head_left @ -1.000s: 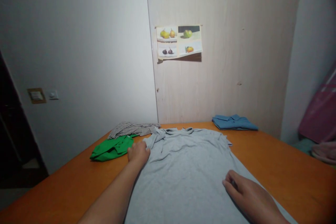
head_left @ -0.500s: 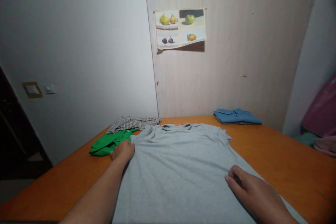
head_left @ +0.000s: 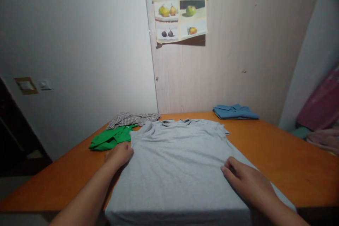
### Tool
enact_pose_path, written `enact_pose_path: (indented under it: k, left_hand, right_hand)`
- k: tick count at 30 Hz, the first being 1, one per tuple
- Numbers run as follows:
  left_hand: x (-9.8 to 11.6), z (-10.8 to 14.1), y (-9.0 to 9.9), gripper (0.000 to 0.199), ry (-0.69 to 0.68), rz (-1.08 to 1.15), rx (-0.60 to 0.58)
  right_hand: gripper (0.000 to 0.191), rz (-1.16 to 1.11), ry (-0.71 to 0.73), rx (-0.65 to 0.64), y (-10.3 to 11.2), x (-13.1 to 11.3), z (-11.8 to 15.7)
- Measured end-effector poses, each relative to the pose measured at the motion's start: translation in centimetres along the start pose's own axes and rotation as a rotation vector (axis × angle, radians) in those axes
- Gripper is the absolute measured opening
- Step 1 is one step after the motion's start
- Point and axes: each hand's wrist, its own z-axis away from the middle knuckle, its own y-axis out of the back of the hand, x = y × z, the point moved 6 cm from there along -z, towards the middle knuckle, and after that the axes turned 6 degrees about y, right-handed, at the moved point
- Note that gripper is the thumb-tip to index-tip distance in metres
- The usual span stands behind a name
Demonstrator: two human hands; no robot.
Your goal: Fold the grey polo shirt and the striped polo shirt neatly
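Note:
A grey T-shirt lies spread across the orange table, its collar at the far side and its lower part hanging over the near edge. Creases run across its chest. My left hand is closed at the shirt's left side, just below the sleeve, its fingertips partly hidden. On the right half of the shirt rests my right hand, with its fingers curled and the thumb near the index finger, pinching the cloth.
Beyond my left hand lie a bunched green garment and a striped garment. A folded blue shirt sits at the table's back right. Fruit pictures hang on the wall, and pink fabric is at far right.
The view has shifted, so the table's near edge and the shirt's overhanging part now show. Both hands have come slightly toward me along the shirt, the left one moving down its side.

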Motion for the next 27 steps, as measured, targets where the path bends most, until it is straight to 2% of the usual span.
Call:
enact_pose_path:
  k: [2, 4, 7, 11, 15, 22, 25, 27]
  left_hand:
    - [0.3, 0.4, 0.4, 0.02, 0.05, -0.172, -0.017]
    - [1.5, 0.8, 1.2, 0.019, 0.026, -0.261, 0.046]
    - [4.7, 1.9, 1.7, 0.023, -0.163, -0.302, 0.161]
    - [8.1, 3.6, -0.3, 0.03, -0.385, -0.299, 0.111]
    - [8.5, 4.2, -2.1, 0.035, -0.426, -0.311, 0.115]
    - [7.9, 3.9, -2.1, 0.036, -0.425, -0.289, 0.072]
    - [8.3, 3.0, -2.1, 0.04, -0.42, -0.287, 0.025]
    - [9.0, 2.2, -2.3, 0.041, -0.411, -0.279, -0.017]
  right_hand:
    - [0.024, 0.013, 0.003, 0.015, 0.3, -0.4, 0.1]
    - [0.022, 0.022, 0.011, 0.041, 0.6, -0.8, 0.1]
    - [0.02, 0.032, -0.002, 0.083, 0.8, -1.1, 0.1]
    - [0.017, 0.044, 0.004, 0.124, 0.9, -1.2, 0.3]
    - [0.016, 0.067, 0.009, 0.113, 0.7, -0.9, 1.3]
    - [0.019, 0.01, 0.0, 0.06, 0.7, -0.4, 2.9]
    - [0.022, -0.091, 0.019, -0.021, 1.2, 0.0, 2.2]
    - [0.023, -0.186, 0.056, -0.075, 1.5, 0.6, 0.7]
